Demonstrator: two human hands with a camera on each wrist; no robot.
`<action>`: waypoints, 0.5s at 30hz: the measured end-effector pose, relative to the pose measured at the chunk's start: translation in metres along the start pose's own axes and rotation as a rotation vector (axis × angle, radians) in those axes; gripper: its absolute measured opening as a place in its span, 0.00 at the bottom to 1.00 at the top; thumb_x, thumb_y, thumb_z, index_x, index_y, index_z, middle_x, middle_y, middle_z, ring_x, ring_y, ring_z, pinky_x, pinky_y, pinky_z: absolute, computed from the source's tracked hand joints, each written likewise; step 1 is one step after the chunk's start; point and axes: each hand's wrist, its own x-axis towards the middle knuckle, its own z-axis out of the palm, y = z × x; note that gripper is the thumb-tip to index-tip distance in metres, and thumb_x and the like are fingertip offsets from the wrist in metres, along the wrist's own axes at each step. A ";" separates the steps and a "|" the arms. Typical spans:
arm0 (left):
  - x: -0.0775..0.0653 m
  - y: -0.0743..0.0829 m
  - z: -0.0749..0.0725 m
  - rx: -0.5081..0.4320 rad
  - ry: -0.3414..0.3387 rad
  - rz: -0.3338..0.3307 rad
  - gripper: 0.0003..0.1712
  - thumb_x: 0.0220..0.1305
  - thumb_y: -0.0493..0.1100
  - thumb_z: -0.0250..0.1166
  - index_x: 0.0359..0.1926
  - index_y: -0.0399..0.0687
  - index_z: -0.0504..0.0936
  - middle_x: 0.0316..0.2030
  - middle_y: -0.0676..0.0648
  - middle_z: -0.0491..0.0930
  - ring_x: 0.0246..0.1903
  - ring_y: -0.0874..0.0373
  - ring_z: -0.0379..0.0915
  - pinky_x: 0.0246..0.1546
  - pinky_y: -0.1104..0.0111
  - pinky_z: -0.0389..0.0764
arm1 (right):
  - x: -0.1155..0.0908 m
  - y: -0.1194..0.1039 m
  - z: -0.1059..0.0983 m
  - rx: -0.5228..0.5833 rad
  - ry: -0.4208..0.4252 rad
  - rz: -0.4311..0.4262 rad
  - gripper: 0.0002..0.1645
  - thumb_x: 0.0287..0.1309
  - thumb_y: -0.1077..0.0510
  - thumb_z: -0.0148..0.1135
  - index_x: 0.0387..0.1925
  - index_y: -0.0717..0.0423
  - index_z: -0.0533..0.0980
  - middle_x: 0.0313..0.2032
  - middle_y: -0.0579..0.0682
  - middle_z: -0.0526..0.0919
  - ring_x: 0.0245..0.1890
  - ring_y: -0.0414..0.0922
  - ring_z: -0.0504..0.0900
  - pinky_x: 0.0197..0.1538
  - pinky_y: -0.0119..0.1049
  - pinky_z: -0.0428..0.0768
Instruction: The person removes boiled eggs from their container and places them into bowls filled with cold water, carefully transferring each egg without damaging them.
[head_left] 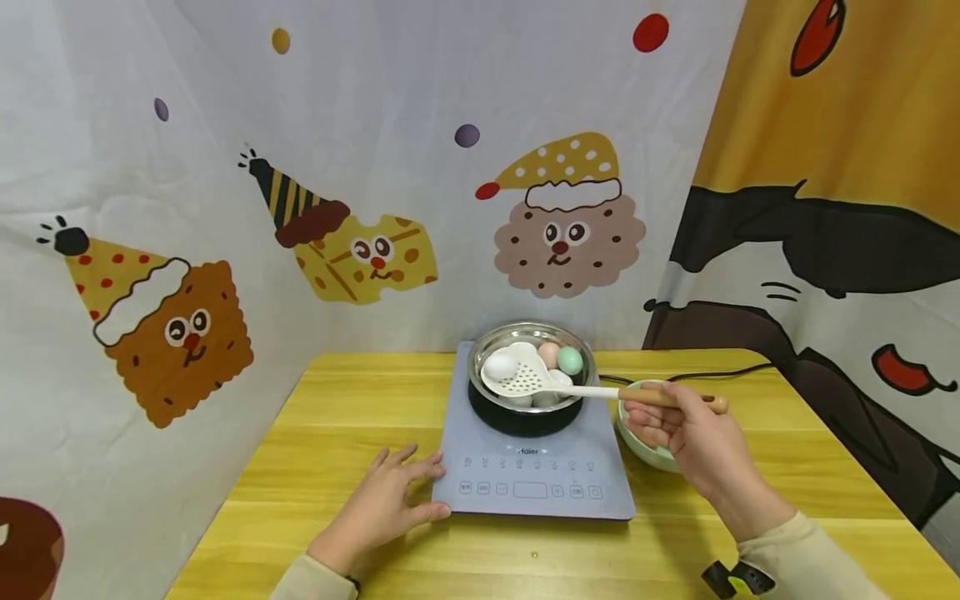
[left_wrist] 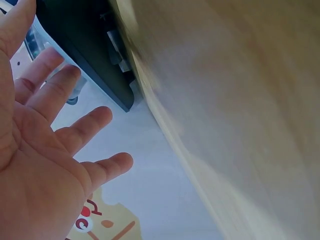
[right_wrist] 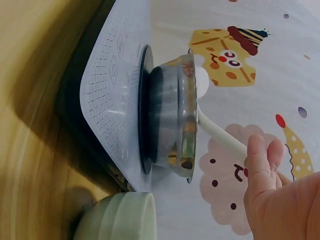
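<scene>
My right hand (head_left: 701, 433) grips the wooden handle of a white slotted spoon (head_left: 588, 391), which reaches left over a steel pot (right_wrist: 172, 115). In the spoon's perforated head sits a white egg (head_left: 500, 367). A pink egg (head_left: 548, 355), a green egg (head_left: 570, 361) and more white ones show inside the pot. That pot stands on a pale induction cooker (head_left: 495, 471), over a dark round base. My left hand (head_left: 390, 496) has its fingers spread and relaxed, thumb and fingertips at the cooker's left edge. In the left wrist view the palm shows bare beside the cooker.
Just right of the cooker, partly behind my right hand, is a light green bowl (head_left: 648, 454). A black cord (head_left: 720, 372) runs along the back of the wooden table (head_left: 360, 392). Cartoon-printed curtains (head_left: 405, 100) hang close behind and at both sides.
</scene>
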 end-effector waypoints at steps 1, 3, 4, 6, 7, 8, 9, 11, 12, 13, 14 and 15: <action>-0.001 0.000 0.000 0.000 -0.002 0.001 0.34 0.59 0.66 0.77 0.60 0.53 0.89 0.69 0.52 0.82 0.74 0.30 0.69 0.76 0.25 0.57 | 0.000 0.000 -0.001 0.004 0.001 -0.004 0.23 0.85 0.48 0.50 0.50 0.53 0.89 0.45 0.55 0.94 0.40 0.44 0.95 0.52 0.41 0.92; -0.001 0.001 0.001 -0.002 -0.005 0.000 0.35 0.59 0.67 0.76 0.60 0.53 0.88 0.69 0.52 0.82 0.74 0.30 0.69 0.76 0.26 0.58 | -0.001 0.000 -0.003 0.016 0.013 -0.015 0.23 0.85 0.49 0.50 0.48 0.52 0.89 0.44 0.54 0.95 0.39 0.44 0.95 0.51 0.42 0.92; -0.002 0.001 0.001 -0.002 -0.006 -0.001 0.35 0.59 0.67 0.76 0.60 0.53 0.88 0.69 0.52 0.82 0.74 0.30 0.69 0.76 0.26 0.58 | -0.002 -0.001 -0.004 0.022 0.018 -0.024 0.22 0.85 0.49 0.50 0.48 0.52 0.89 0.43 0.54 0.95 0.39 0.44 0.95 0.51 0.42 0.92; -0.002 0.001 0.002 -0.002 -0.008 -0.003 0.35 0.59 0.67 0.76 0.61 0.53 0.88 0.69 0.53 0.82 0.74 0.30 0.69 0.76 0.26 0.58 | -0.004 -0.005 -0.007 0.041 0.022 -0.042 0.22 0.85 0.50 0.50 0.47 0.53 0.89 0.43 0.54 0.95 0.38 0.45 0.95 0.50 0.43 0.92; -0.002 0.001 0.002 -0.004 -0.008 -0.005 0.36 0.59 0.68 0.76 0.61 0.53 0.88 0.69 0.53 0.82 0.74 0.30 0.69 0.76 0.26 0.58 | -0.006 -0.008 -0.010 0.058 0.013 -0.051 0.22 0.85 0.51 0.50 0.48 0.54 0.89 0.43 0.55 0.95 0.39 0.45 0.95 0.49 0.43 0.92; -0.002 0.002 0.002 -0.006 -0.010 -0.007 0.36 0.59 0.68 0.76 0.61 0.53 0.88 0.69 0.53 0.82 0.75 0.30 0.68 0.76 0.26 0.58 | -0.007 -0.011 -0.014 0.075 0.006 -0.060 0.22 0.85 0.52 0.50 0.48 0.54 0.89 0.43 0.55 0.95 0.39 0.46 0.95 0.49 0.44 0.92; -0.001 0.002 0.002 -0.009 -0.011 -0.007 0.35 0.59 0.68 0.76 0.61 0.54 0.88 0.69 0.53 0.82 0.75 0.31 0.68 0.76 0.26 0.58 | -0.009 -0.015 -0.018 0.094 -0.006 -0.071 0.22 0.85 0.53 0.49 0.48 0.56 0.89 0.43 0.56 0.94 0.38 0.46 0.95 0.49 0.44 0.92; 0.000 0.001 0.001 -0.011 -0.012 -0.005 0.35 0.59 0.68 0.76 0.60 0.54 0.88 0.69 0.53 0.82 0.75 0.31 0.68 0.76 0.26 0.58 | -0.014 -0.023 -0.028 0.135 -0.054 -0.083 0.24 0.86 0.54 0.46 0.50 0.58 0.88 0.45 0.58 0.94 0.40 0.48 0.95 0.50 0.45 0.92; 0.000 0.001 0.001 -0.013 -0.013 -0.004 0.35 0.59 0.68 0.76 0.60 0.54 0.88 0.69 0.53 0.82 0.75 0.31 0.68 0.76 0.26 0.58 | -0.017 -0.028 -0.034 0.145 -0.069 -0.092 0.25 0.87 0.55 0.44 0.51 0.59 0.88 0.45 0.58 0.94 0.40 0.48 0.95 0.50 0.45 0.92; 0.001 0.001 0.000 -0.013 -0.013 -0.001 0.35 0.59 0.68 0.76 0.60 0.54 0.88 0.69 0.53 0.82 0.75 0.30 0.68 0.76 0.25 0.58 | -0.021 -0.033 -0.041 0.152 -0.079 -0.104 0.26 0.87 0.55 0.43 0.52 0.60 0.88 0.46 0.60 0.93 0.40 0.49 0.95 0.50 0.46 0.92; 0.001 0.001 -0.001 -0.013 -0.013 0.002 0.35 0.59 0.67 0.76 0.61 0.54 0.88 0.69 0.53 0.82 0.75 0.30 0.68 0.75 0.25 0.58 | -0.025 -0.037 -0.047 0.154 -0.071 -0.118 0.26 0.87 0.56 0.43 0.52 0.61 0.88 0.46 0.61 0.93 0.41 0.50 0.95 0.50 0.47 0.92; 0.002 0.001 -0.001 -0.011 -0.012 0.004 0.35 0.59 0.67 0.76 0.61 0.54 0.88 0.69 0.52 0.82 0.74 0.30 0.69 0.75 0.25 0.58 | -0.029 -0.042 -0.053 0.150 -0.051 -0.132 0.25 0.87 0.56 0.44 0.52 0.61 0.87 0.45 0.61 0.93 0.41 0.51 0.95 0.49 0.47 0.92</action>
